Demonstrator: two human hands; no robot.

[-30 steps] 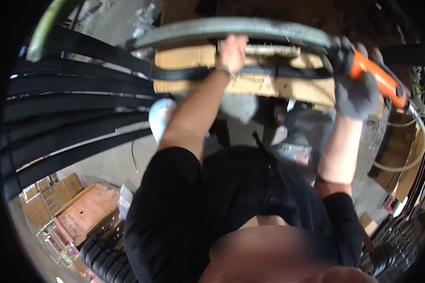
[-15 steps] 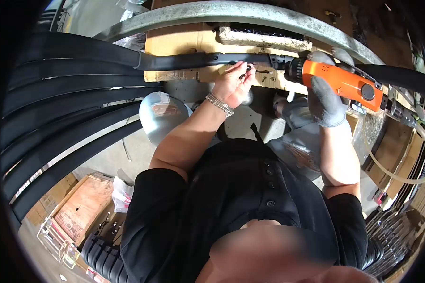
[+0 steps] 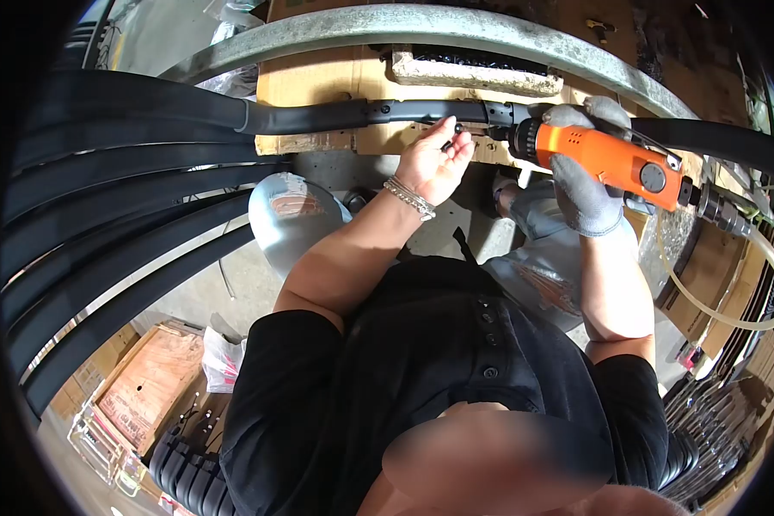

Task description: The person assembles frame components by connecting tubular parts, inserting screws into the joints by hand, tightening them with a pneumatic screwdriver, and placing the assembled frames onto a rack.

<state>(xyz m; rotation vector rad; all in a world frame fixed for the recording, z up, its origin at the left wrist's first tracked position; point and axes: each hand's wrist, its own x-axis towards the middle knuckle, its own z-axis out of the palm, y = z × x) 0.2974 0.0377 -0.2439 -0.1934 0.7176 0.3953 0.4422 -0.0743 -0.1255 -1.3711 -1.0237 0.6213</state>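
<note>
1 jointed black tube (image 3: 310,118) lies across the cardboard (image 3: 305,73), likely stiff and smooth. Just on the tube's near side, the bare left hand (image 3: 428,168) pinches at least 1 small black fastener (image 3: 459,129), probably easily dropped; exact count unclear. Beyond the tube sits 1 tray (image 3: 477,80). Near the tube's right part, the gloved right hand (image 3: 587,196) grasps 1 orange pneumatic screwdriver (image 3: 615,162), probably weighty, best gripped round its body.

A head-worn fisheye camera looks forward and steeply down, close above the black shirt (image 3: 413,344).
</note>
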